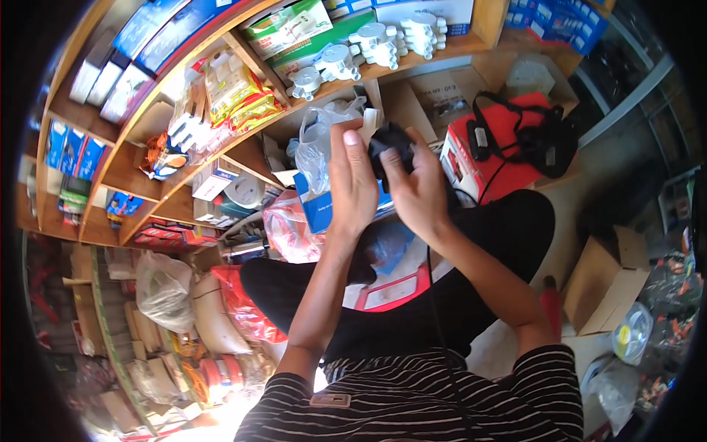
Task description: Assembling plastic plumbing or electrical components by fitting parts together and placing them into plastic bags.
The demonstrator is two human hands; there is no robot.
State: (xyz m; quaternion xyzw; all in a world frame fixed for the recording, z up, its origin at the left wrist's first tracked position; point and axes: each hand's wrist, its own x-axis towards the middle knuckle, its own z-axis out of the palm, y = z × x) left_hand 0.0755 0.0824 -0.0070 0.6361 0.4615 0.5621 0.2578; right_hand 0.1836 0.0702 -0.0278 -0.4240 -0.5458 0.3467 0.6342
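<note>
In front of me my hands are raised close together above my lap. My right hand [417,188] grips a small dark black object [390,151], its thumb pressed across the front; what kind of object it is does not show. Beside it my left hand [355,184] stands with the thumb upright and the other fingers bent behind, mostly hidden. A small white piece [372,118] shows by the left fingertips. Whether the left hand bears on the black object or the white piece, I cannot tell.
Wooden shelves ahead hold white plastic fittings [381,46], boxes and yellow-red packets [239,92]. A red box [492,147] with a black strapped device [543,140] on it stands to the right. Near it on the floor is an open cardboard box [607,283]. Plastic bags [166,291] lie left.
</note>
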